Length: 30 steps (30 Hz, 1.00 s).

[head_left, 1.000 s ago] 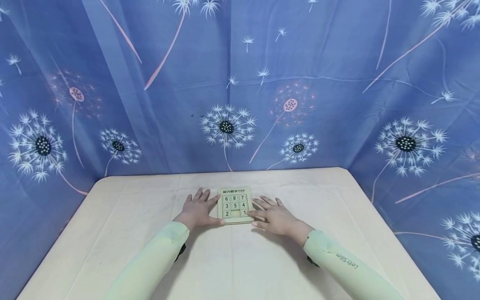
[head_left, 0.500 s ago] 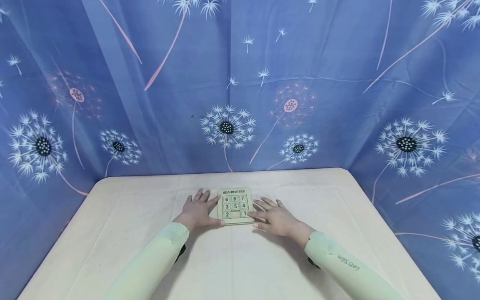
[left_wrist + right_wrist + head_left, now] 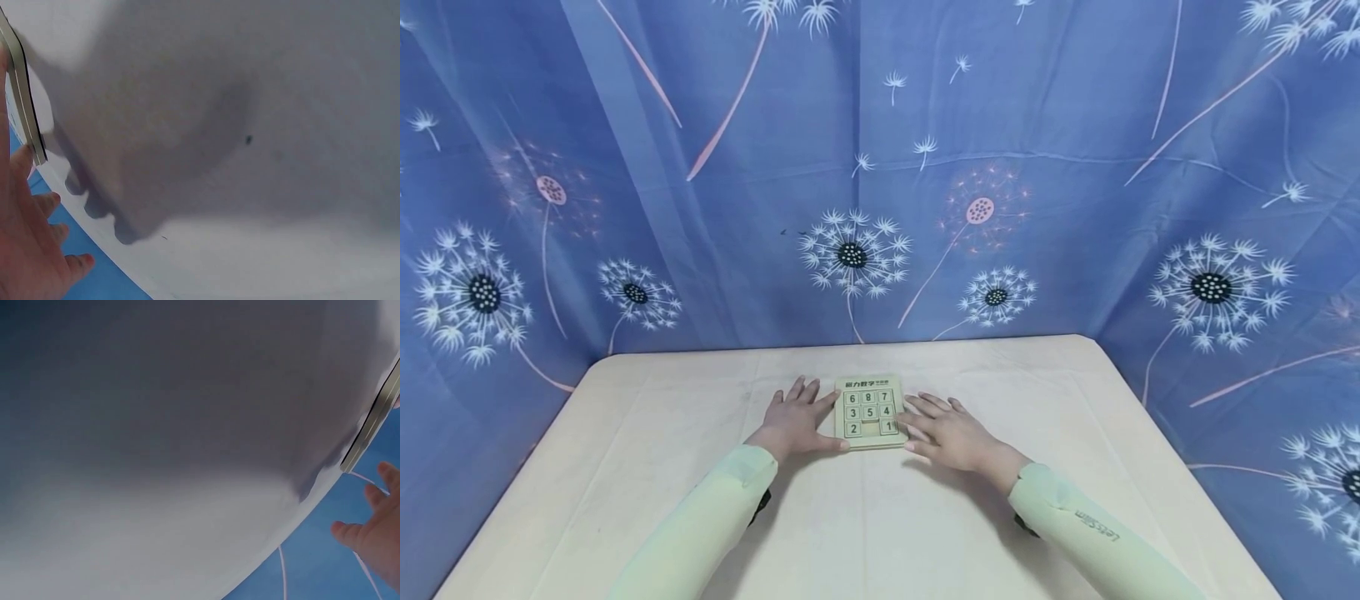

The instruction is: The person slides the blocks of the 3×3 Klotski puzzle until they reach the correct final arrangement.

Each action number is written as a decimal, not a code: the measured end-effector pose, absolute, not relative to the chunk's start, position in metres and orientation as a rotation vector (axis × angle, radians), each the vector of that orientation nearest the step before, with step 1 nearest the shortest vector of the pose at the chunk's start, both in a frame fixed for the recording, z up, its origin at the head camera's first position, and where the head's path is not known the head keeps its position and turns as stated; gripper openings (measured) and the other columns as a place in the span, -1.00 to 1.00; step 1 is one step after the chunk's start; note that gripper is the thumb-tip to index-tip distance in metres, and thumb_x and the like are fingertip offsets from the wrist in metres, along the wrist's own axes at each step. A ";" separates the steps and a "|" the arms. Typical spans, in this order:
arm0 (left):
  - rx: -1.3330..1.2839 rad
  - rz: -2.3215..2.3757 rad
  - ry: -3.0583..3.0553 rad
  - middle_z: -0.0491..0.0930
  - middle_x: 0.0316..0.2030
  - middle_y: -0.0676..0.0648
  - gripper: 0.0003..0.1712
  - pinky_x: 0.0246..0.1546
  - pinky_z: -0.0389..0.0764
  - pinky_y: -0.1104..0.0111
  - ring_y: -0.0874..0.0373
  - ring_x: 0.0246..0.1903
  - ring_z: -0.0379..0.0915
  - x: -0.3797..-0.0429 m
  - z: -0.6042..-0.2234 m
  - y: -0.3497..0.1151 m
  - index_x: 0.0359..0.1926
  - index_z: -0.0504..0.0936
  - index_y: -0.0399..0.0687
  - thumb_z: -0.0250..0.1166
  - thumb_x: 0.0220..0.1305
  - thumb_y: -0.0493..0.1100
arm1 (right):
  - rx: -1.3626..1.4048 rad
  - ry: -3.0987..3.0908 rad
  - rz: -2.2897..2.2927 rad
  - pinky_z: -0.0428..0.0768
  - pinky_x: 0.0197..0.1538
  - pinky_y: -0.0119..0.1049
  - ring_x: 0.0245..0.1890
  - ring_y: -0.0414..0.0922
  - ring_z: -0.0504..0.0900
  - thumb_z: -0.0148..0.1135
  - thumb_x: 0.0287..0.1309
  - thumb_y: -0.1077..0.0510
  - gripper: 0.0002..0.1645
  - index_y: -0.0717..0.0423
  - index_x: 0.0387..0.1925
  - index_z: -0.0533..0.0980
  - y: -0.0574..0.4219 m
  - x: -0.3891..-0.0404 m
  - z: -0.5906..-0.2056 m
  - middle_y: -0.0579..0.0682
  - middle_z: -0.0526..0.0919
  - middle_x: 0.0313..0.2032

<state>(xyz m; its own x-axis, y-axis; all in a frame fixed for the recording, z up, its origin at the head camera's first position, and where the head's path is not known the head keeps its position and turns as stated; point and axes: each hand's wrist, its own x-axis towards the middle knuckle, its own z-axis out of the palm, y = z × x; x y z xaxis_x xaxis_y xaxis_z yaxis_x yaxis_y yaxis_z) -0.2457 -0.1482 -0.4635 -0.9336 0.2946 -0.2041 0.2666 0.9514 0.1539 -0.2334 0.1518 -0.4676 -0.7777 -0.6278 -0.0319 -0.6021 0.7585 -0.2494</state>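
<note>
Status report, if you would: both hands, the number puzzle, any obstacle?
Left hand spread against left side of number puzzle. Right hand spread at its right side. Puzzle flat on table, vacant slot bottom middle. No obstacle seen.

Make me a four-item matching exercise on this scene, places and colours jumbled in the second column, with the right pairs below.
1. Curtain
2. Left sleeve
3. Tile 5
4. Left hand

A. pale green
B. at the left side of the board
C. blue with a dandelion print
D. centre of the number grid

Pairs: 1-C, 2-A, 3-D, 4-B
</note>
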 end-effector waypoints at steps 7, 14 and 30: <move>0.415 0.175 2.884 0.03 0.62 -0.25 0.14 0.57 0.01 -0.30 -0.29 0.64 -0.20 -0.246 -0.465 -0.148 0.60 0.16 0.25 0.29 0.11 0.57 | -1.017 2.837 -0.320 0.09 0.54 0.44 0.61 0.22 0.13 0.02 0.45 -0.32 -0.31 -0.24 0.50 0.33 0.141 -0.235 -0.466 0.08 0.20 0.59; 0.414 0.165 2.888 0.03 0.62 -0.24 0.15 0.58 0.01 -0.29 -0.27 0.64 -0.20 -0.247 -0.467 -0.148 0.60 0.16 0.27 0.28 0.10 0.58 | -1.059 2.840 -0.287 0.11 0.52 0.47 0.61 0.21 0.13 0.04 0.40 -0.38 -0.26 -0.28 0.50 0.32 0.132 -0.237 -0.470 0.05 0.20 0.59; 0.412 0.172 2.895 0.03 0.62 -0.23 0.14 0.57 0.03 -0.29 -0.27 0.64 -0.19 -0.248 -0.469 -0.149 0.60 0.17 0.28 0.26 0.10 0.59 | -1.084 2.803 -0.272 0.04 0.54 0.48 0.63 0.19 0.09 0.06 0.40 -0.37 -0.28 -0.33 0.50 0.31 0.118 -0.239 -0.469 0.03 0.16 0.61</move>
